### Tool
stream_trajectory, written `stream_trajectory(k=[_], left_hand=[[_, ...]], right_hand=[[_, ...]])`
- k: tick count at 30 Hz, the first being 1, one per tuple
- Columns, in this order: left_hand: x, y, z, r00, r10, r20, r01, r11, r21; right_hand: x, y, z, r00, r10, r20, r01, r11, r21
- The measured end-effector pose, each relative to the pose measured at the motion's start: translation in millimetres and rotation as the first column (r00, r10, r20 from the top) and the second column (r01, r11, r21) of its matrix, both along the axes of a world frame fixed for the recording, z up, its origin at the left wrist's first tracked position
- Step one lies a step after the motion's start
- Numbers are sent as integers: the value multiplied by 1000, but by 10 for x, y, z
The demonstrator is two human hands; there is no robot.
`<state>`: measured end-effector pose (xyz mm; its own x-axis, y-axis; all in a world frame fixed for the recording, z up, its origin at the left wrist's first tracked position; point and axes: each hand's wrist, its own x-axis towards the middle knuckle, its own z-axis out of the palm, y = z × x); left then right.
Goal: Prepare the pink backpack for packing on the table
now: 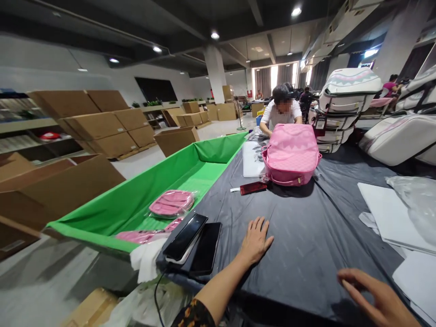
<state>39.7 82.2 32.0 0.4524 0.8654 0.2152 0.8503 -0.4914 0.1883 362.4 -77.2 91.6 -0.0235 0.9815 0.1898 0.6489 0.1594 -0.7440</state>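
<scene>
My left hand lies flat, palm down, on the dark grey cloth of the table, fingers spread, holding nothing. Just to its left lie two black phones at the table's near corner. My right hand hovers low over the cloth at the bottom right, fingers apart and empty, close to white sheets. Farther along the table stands a pink backpack, with another person bent over it from the far end.
A green cloth trough runs along the table's left side and holds bagged pink items. A dark red object lies before the backpack. Cardboard boxes stack at left. White and pink bags pile at right.
</scene>
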Motion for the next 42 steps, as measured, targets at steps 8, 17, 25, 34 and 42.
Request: stream_trajectory(k=[8, 17, 25, 34, 42], left_hand=[[25, -36, 84, 999, 31, 31, -30, 999, -34], [36, -30, 146, 994, 52, 95, -41, 992, -116], [50, 38, 28, 979, 53, 198, -33, 994, -105], [-357, -162, 51, 576, 217, 789, -415, 908, 53], [-336, -844, 526, 536, 78, 841, -168, 986, 15]], right_hand=[[-182, 1567, 318, 960, -135, -243, 67, 961, -268], [-953, 2568, 607, 945, -47, 325, 10, 993, 115], [-442, 2529, 1866, 875, -270, 402, 126, 928, 351], [-22, 32, 535, 957, 47, 286, -115, 967, 228], [66, -420, 118, 942, 42, 333, -161, 928, 337]])
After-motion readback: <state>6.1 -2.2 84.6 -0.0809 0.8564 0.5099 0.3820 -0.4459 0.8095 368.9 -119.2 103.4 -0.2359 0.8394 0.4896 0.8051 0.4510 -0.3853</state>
